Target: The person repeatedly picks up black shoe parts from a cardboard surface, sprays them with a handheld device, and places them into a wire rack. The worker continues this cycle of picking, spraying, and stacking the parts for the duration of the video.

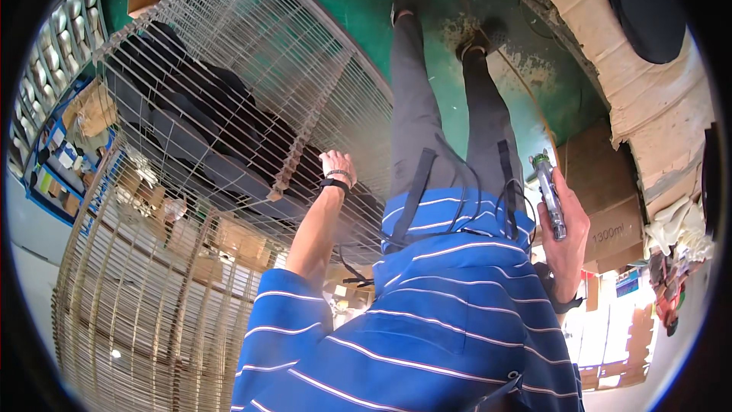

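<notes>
My left hand (338, 166) has its fingers curled over the wires at the side of a large wire cage (335, 88). Dark, padded-looking pieces (194, 126) lie heaped inside the cage, behind its mesh. In my right hand (568, 221), out to the right of my body, is a silver metal hand tool (550, 198) with a green part at its far end. The tool's exact kind does not show clearly. A thin tan hose (531, 95) runs across the floor toward it.
At the lower left stands a second wire rack (145, 297). Blue crates (57, 145) with small goods are at the far left. A cardboard box (610, 221) sits beyond my right hand, near a worktop covered in torn brown paper (610, 46). The floor (450, 107) is green.
</notes>
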`<state>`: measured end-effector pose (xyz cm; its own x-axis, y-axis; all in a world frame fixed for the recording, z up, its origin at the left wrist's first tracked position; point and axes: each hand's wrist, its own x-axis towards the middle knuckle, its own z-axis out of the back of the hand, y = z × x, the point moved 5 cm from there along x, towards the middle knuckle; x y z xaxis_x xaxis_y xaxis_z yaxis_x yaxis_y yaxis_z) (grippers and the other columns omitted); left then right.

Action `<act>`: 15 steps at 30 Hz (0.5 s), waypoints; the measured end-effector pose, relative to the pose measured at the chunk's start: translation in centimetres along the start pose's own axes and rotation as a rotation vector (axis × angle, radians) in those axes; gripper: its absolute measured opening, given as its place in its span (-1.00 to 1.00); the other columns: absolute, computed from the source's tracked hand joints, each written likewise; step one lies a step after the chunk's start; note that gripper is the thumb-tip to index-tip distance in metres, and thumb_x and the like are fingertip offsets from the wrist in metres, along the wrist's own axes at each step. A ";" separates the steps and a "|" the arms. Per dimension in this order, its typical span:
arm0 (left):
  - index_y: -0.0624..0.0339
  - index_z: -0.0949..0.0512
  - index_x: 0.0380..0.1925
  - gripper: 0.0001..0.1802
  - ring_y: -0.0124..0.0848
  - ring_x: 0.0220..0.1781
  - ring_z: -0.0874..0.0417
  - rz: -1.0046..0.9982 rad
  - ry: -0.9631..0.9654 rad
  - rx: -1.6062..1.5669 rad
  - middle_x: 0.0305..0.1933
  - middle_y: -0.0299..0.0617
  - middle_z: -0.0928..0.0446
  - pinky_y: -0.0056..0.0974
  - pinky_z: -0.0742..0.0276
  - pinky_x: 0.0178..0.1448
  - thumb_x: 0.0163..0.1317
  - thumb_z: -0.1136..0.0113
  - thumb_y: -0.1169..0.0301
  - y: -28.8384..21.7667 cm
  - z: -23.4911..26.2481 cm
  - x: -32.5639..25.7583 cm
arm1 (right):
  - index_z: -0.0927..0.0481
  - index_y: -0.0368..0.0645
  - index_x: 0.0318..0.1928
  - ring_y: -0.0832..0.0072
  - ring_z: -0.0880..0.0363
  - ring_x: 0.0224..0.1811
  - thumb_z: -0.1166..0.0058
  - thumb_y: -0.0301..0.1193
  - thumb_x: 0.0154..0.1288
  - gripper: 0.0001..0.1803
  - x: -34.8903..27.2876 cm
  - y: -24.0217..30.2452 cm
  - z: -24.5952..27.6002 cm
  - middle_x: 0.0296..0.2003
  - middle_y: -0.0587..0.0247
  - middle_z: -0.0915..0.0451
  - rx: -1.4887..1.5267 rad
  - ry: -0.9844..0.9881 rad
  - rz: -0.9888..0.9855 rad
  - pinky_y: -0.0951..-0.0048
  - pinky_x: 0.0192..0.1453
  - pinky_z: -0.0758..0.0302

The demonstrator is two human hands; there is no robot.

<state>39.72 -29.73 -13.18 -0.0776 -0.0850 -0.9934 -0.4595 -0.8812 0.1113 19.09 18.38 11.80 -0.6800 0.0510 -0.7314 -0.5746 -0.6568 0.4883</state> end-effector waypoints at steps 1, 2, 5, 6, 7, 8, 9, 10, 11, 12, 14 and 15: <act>-0.01 -0.61 0.01 -0.69 -0.19 0.21 -0.57 -0.009 0.054 0.016 0.04 -0.17 -0.64 0.10 -0.32 0.30 0.34 -0.04 0.24 0.0 -0.1 0.2 | -0.47 -0.28 0.37 0.01 -0.66 -0.11 -0.20 -0.70 0.21 -0.33 0.2 -0.1 -0.1 -0.08 -0.14 -0.65 0.006 -0.004 0.012 0.21 0.03 -0.56; -0.01 -0.60 0.02 -0.69 -0.21 0.23 -0.56 -0.023 0.070 0.041 0.07 -0.17 -0.64 0.05 -0.36 0.28 0.35 -0.03 0.23 0.1 -0.1 0.3 | -0.46 -0.29 0.38 0.03 -0.66 -0.10 -0.19 -0.71 0.21 -0.33 0.4 -0.4 -0.2 -0.06 -0.13 -0.65 -0.001 0.004 -0.005 0.22 0.02 -0.56; -0.01 -0.59 0.03 -0.68 -0.21 0.25 -0.56 -0.036 0.070 -0.014 0.08 -0.19 -0.64 -0.01 -0.36 0.30 0.36 -0.03 0.22 0.5 0.2 0.1 | -0.46 -0.28 0.38 0.05 -0.66 -0.09 -0.18 -0.69 0.23 -0.34 0.9 -1.5 -0.4 -0.05 -0.13 -0.65 0.032 0.014 -0.080 0.21 0.03 -0.56; 0.00 -0.59 0.03 -0.69 -0.22 0.26 -0.56 -0.037 0.086 -0.022 0.08 -0.20 -0.64 -0.04 -0.38 0.29 0.35 -0.05 0.22 0.5 0.3 0.0 | -0.46 -0.28 0.39 0.05 -0.66 -0.07 -0.18 -0.67 0.25 -0.35 1.1 -1.7 -0.4 -0.04 -0.14 -0.65 0.021 0.001 -0.063 0.21 0.04 -0.56; -0.02 -0.59 0.05 -0.68 -0.23 0.28 -0.55 -0.033 0.108 -0.037 0.08 -0.21 -0.65 -0.04 -0.37 0.30 0.35 -0.05 0.22 0.6 0.4 0.0 | -0.46 -0.28 0.39 0.05 -0.66 -0.07 -0.18 -0.66 0.25 -0.35 1.2 -2.0 -0.5 -0.04 -0.14 -0.65 0.046 0.000 -0.067 0.21 0.05 -0.56; 0.00 -0.58 0.07 -0.66 -0.20 0.27 -0.56 -0.034 0.114 -0.036 0.12 -0.18 -0.62 -0.03 -0.40 0.29 0.34 -0.07 0.24 0.7 0.6 0.0 | -0.45 -0.28 0.39 0.05 -0.66 -0.08 -0.18 -0.66 0.26 -0.35 1.4 -2.3 -0.4 -0.04 -0.15 -0.65 0.060 0.004 -0.080 0.21 0.05 -0.56; 0.02 -0.57 0.08 -0.65 -0.16 0.26 -0.57 -0.049 0.142 -0.050 0.17 -0.15 -0.59 -0.02 -0.44 0.28 0.33 -0.09 0.26 0.7 0.8 0.1 | -0.45 -0.28 0.39 0.06 -0.66 -0.08 -0.18 -0.65 0.27 -0.36 1.5 -2.7 -0.4 -0.04 -0.15 -0.65 0.082 0.010 -0.106 0.21 0.05 -0.56; 0.04 -0.55 0.10 -0.63 -0.13 0.25 -0.58 -0.031 0.089 -0.109 0.22 -0.12 -0.54 -0.01 -0.48 0.26 0.31 -0.10 0.29 0.9 1.4 0.2 | -0.45 -0.28 0.40 0.06 -0.66 -0.08 -0.17 -0.64 0.28 -0.36 1.7 -2.9 -0.4 -0.04 -0.15 -0.65 0.082 0.006 -0.103 0.22 0.05 -0.56; 0.06 -0.53 0.12 -0.61 -0.09 0.24 -0.59 -0.019 0.047 -0.173 0.27 -0.08 -0.50 0.00 -0.52 0.24 0.29 -0.12 0.32 1.1 1.9 0.4 | -0.45 -0.27 0.40 0.07 -0.66 -0.08 -0.17 -0.64 0.29 -0.37 1.8 -3.2 -0.4 -0.04 -0.15 -0.65 0.089 0.005 -0.113 0.22 0.05 -0.56; 0.09 -0.51 0.14 -0.59 -0.06 0.22 -0.60 -0.016 0.006 -0.239 0.31 -0.05 -0.45 0.01 -0.56 0.21 0.27 -0.14 0.34 1.3 2.3 0.6 | -0.45 -0.27 0.40 0.08 -0.66 -0.08 -0.16 -0.63 0.30 -0.37 1.9 -3.5 -0.4 -0.04 -0.15 -0.65 0.094 0.006 -0.142 0.22 0.05 -0.56; 0.12 -0.47 0.17 -0.54 0.00 0.19 -0.61 -0.001 -0.043 -0.246 0.37 0.00 -0.35 0.02 -0.63 0.16 0.24 -0.16 0.38 1.8 3.0 1.1 | -0.45 -0.25 0.40 0.09 -0.66 -0.09 -0.16 -0.62 0.31 -0.37 2.2 -3.7 -0.4 -0.05 -0.14 -0.65 0.121 -0.010 -0.138 0.22 0.04 -0.56; 0.13 -0.45 0.19 -0.52 0.03 0.18 -0.61 0.016 -0.037 -0.242 0.40 0.02 -0.31 0.02 -0.66 0.13 0.23 -0.17 0.40 1.9 3.1 1.3 | -0.45 -0.23 0.41 0.10 -0.66 -0.09 -0.16 -0.62 0.31 -0.38 2.3 -3.9 -0.5 -0.05 -0.14 -0.65 0.135 -0.010 -0.154 0.21 0.04 -0.56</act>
<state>36.03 -30.12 -14.20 -0.1173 -0.0868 -0.9893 -0.2333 -0.9659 0.1124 20.03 20.75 7.99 -0.5838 0.1509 -0.7978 -0.7273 -0.5338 0.4313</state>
